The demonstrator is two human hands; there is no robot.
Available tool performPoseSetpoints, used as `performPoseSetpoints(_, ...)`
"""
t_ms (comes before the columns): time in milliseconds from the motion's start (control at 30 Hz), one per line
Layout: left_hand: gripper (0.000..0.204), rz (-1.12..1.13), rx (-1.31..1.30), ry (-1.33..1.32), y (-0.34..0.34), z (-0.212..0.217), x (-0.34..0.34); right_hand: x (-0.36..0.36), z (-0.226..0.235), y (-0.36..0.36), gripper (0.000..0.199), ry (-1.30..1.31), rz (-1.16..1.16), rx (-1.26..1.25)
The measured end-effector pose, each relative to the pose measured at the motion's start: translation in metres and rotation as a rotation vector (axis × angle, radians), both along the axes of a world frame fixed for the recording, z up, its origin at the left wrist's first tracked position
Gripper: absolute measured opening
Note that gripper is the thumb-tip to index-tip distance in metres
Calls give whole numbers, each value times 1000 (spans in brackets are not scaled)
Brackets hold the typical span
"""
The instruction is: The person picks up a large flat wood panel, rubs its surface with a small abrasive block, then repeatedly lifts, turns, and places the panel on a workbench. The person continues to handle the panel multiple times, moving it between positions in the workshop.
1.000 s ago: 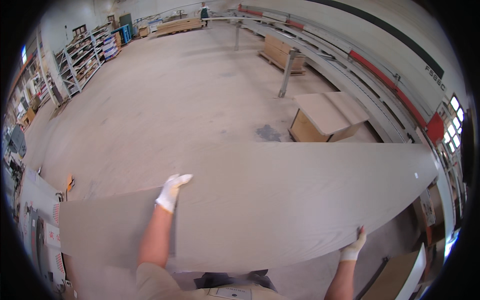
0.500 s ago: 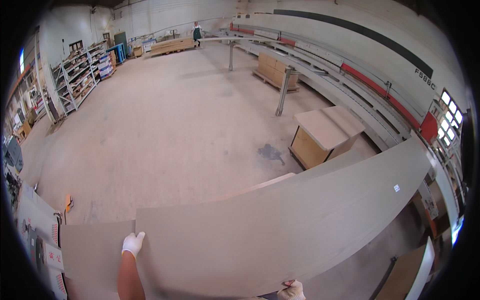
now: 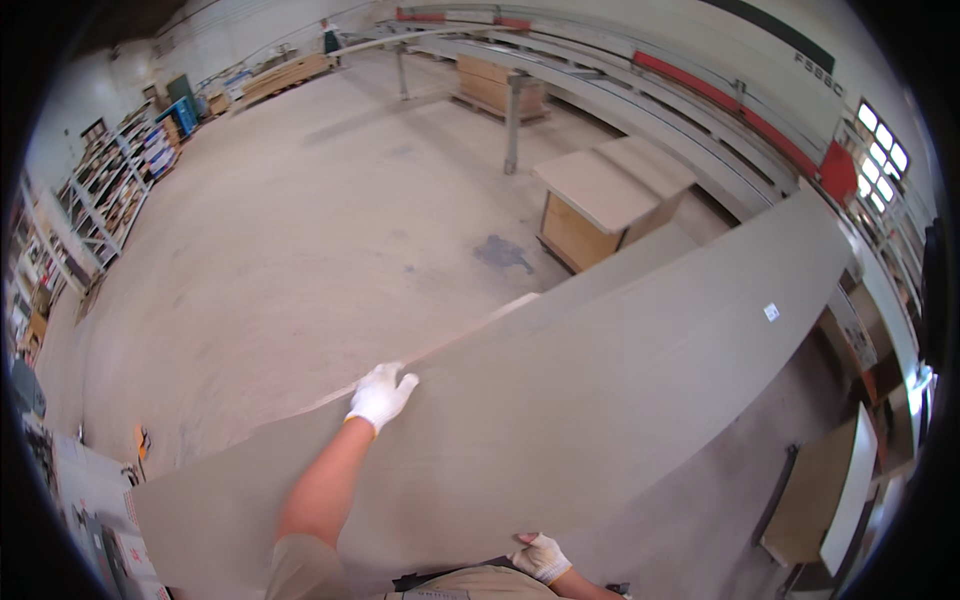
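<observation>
A long grey-brown panel (image 3: 560, 400) lies across the lower middle, with a small white label (image 3: 771, 312) near its right end. My left hand (image 3: 381, 397), in a white glove, is at the panel's far edge with its fingers over the edge and the thumb on top. At the near edge, close to my body, my right hand (image 3: 541, 558) grips the panel, thumb above and fingers hidden below. Another panel (image 3: 640, 262) of the same colour shows beneath, sticking out beyond the far edge.
A board-topped wooden stack (image 3: 610, 190) stands beyond the panel. Along the right runs a long machine with a rail (image 3: 640, 115) on posts. Grey equipment (image 3: 95, 500) sits at left, shelves (image 3: 105, 190) farther back. A tilted board (image 3: 820, 490) is at right. A person (image 3: 331, 42) stands far off.
My left hand has gone from the panel's left end to its far edge. The top panel has slid left, covering the lower panel's left part. The view has turned somewhat.
</observation>
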State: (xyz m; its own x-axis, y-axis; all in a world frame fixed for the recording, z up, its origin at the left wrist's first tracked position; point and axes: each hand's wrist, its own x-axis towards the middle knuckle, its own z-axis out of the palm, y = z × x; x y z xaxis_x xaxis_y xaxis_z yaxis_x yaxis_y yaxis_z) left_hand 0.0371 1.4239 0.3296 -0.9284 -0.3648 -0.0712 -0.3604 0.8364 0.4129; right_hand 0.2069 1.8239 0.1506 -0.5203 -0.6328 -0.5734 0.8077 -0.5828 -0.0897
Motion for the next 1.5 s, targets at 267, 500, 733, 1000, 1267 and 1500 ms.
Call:
performPoseSetpoints(267, 63, -180, -88, 6, 128, -41, -155, -100, 34, 175, 102, 424, -361, 277)
performPoseSetpoints(500, 69, -308, -70, -149, 183, -45, -225, -325, 118, 376, 81, 289, -817, 916)
performPoseSetpoints(733, 82, -326, -28, -215, 218, -47, -236, -407, 95, 484, 57, 347, -704, 1431)
performPoseSetpoints(1000, 86, -179, -64, -265, 124, -14, -178, -334, 108, 343, 47, 306, -838, 1031)
performPoseSetpoints(1267, 84, 50, -192, -289, -52, -41, -33, -192, 76, 164, 44, 223, -734, 777)
performPoseSetpoints(1500, 77, 146, -302, -146, -171, -44, 117, -82, 125, 36, 32, -59, -575, 625)
